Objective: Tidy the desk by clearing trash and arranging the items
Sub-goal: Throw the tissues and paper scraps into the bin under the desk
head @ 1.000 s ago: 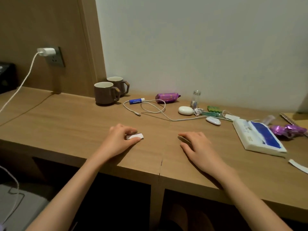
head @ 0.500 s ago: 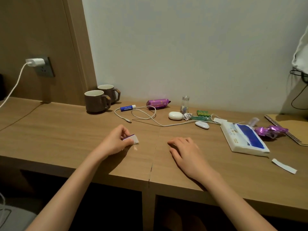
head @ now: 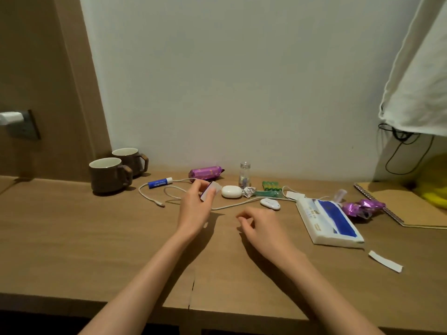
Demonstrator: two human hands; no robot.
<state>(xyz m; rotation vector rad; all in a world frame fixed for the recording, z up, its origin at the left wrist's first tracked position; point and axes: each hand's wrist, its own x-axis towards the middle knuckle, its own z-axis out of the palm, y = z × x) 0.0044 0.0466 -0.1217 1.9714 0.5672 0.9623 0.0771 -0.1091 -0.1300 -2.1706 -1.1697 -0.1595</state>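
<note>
The table (head: 72, 238) looked early in its tidying, for most of the clutter lay unsorted along its far edge. The left hand (head: 196, 209) hung above the table, pinching a small white scrap (head: 211, 191) between thumb and fingers. The right hand (head: 260, 228) rested on the table, fingers loosely curled, holding nothing.

The step in hand seemed to be gathering trash. The next move would call for carrying the scrap to a bin, though none was in view, or picking up more litter with the free hand.

Counted:
- one spiral notebook (head: 406, 204)
- one tissue pack (head: 329, 220)
- two brown mugs (head: 108, 175)
- one white cable (head: 154, 200)
- one purple wrapped sweet (head: 205, 173)
- one crumpled purple wrapper (head: 362, 207)
- one green packet (head: 271, 186)
- one white oval case (head: 231, 191)
- one lip balm (head: 159, 183)
- one glass vial (head: 244, 175)
- one paper strip (head: 385, 261)
- one smaller white oval piece (head: 269, 203)
- one crumpled paper ball (head: 249, 191)
</note>
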